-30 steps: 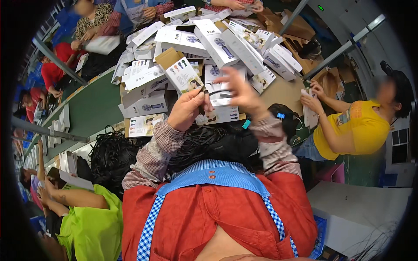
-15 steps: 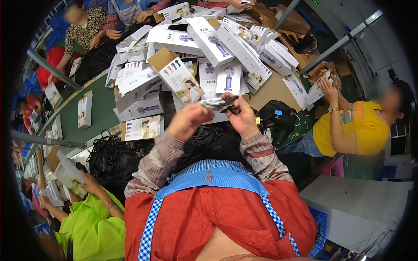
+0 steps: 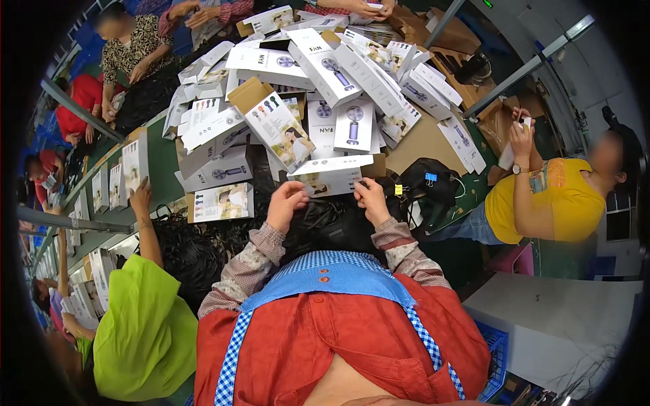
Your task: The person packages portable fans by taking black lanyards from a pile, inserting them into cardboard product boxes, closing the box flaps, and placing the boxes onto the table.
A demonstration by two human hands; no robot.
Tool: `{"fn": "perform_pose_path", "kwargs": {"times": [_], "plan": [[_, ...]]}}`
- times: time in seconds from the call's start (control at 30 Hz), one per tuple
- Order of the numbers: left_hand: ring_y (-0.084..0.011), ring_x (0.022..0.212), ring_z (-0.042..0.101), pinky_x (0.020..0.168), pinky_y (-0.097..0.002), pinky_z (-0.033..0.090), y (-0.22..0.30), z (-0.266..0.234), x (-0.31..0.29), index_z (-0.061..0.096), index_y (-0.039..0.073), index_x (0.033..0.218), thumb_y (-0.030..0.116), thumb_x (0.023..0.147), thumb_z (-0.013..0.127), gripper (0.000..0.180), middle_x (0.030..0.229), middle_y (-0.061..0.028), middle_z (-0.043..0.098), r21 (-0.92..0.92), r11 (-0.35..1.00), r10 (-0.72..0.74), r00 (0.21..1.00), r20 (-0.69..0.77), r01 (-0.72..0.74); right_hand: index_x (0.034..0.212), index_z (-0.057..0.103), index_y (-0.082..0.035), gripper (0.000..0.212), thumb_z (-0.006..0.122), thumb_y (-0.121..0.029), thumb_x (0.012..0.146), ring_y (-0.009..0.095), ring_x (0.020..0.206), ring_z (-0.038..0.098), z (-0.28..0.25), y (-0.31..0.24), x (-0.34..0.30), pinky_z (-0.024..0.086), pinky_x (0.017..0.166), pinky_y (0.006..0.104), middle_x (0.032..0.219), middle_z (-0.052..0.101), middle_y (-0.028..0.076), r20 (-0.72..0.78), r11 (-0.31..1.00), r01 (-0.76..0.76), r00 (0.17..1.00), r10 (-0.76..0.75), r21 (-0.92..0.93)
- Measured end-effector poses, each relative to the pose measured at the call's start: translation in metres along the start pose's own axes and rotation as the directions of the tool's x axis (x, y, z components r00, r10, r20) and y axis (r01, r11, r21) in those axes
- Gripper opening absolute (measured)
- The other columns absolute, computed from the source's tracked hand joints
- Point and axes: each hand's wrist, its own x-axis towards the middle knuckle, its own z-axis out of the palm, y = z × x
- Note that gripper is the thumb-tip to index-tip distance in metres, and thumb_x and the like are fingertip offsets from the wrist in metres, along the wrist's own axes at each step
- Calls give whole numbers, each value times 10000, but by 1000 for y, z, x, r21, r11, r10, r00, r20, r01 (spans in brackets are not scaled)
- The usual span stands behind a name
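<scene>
A white fan carton (image 3: pixel 332 183) with a printed photo side lies crosswise in front of me, its brown open flap at the right end. My left hand (image 3: pixel 286 205) is closed at its left end, fingers bent against the near edge. At the right end, my right hand (image 3: pixel 372 201) pinches the lower corner near the flap. What is inside the carton is hidden. Beyond it rises a heap of similar cartons (image 3: pixel 353 125), one with a brown open flap (image 3: pixel 281 128) leaning toward me. Another carton (image 3: pixel 222 202) lies left of my left hand.
Black straps (image 3: pixel 186 247) lie heaped at my left and below my hands. Right of them are a black bag (image 3: pixel 430 186) and a yellow binder clip (image 3: pixel 398 190). Co-workers sit around; one in yellow (image 3: pixel 552 199) is at right, one in green (image 3: pixel 142 325) at left.
The dark shiny item between my hands is out of sight. My hands have moved down and apart, and now hold a carton. The person in green has reached forward with a carton.
</scene>
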Motion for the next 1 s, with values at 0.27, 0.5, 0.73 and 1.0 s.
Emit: {"fn": "perform_pose_path", "kwargs": {"times": [0.27, 0.5, 0.73, 1.0], "plan": [[-344, 1253, 336, 968, -489, 355, 5, -19, -19, 170, 171, 1440, 188, 598, 788, 1045, 1383, -148, 262, 423, 869, 286, 958, -4, -258, 954, 556, -6, 94, 554, -46, 869, 38, 492, 408, 36, -67, -60, 257, 416, 179, 607, 468, -17, 46, 970, 232, 971, -236, 72], [-160, 1044, 519, 960, -295, 384, 2, -11, -28, 446, 32, 1193, 61, 626, 735, 637, 1085, -50, 557, 175, 940, 265, 950, 166, -293, 1067, 549, -4, 190, 534, -71, 890, 37, 489, 363, 66, -111, -91, 258, 439, 180, 617, 439, -26, 216, 954, 288, 929, -301, 89], [-147, 1023, 512, 941, -289, 389, -24, -29, -50, 460, 31, 1175, 76, 623, 743, 622, 1080, -37, 546, 0, 988, 150, 975, 164, -152, 939, 570, 15, 135, 503, -102, 931, 48, 484, 322, 97, -198, -87, 238, 441, 210, 583, 403, -23, 333, 812, 374, 772, -540, 449], [-147, 1031, 509, 941, -284, 383, -36, -36, -65, 448, 40, 1177, 159, 644, 768, 633, 1086, -48, 538, -104, 994, 68, 972, 224, -45, 905, 571, -5, 126, 515, -115, 927, 60, 526, 395, 124, -187, -51, 319, 486, 207, 630, 477, -6, 445, 849, 260, 760, -474, 460]]}}
